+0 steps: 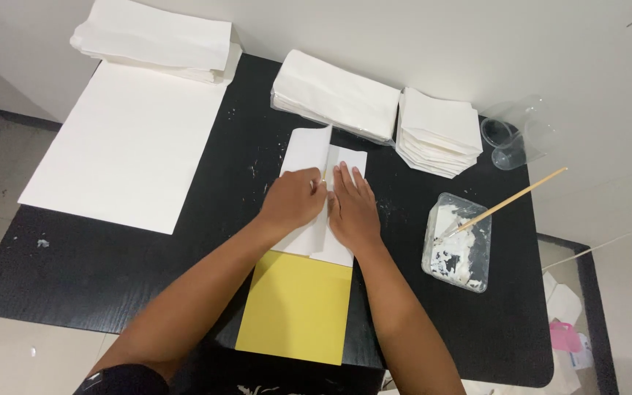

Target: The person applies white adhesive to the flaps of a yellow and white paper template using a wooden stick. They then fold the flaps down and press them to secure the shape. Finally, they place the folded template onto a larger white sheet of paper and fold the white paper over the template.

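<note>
The white paper piece lies flat in the middle of the black table, its near end overlapping a yellow sheet and its far end close to 2 stacks of white paper. It looks thin, light and limp, easy to crease or tear and likely to slide on the smooth sheet beneath, so it seems best handled by pressing it flat with the palm and taking it at an edge or fold. The left hand rests on it with fingers curled, pinching what looks like a thin stick at the centre seam. The right hand lies flat just beside, fingers extended and together, pressing the paper down and grasping nothing. A glue tray with a brush sits to the right.
</note>
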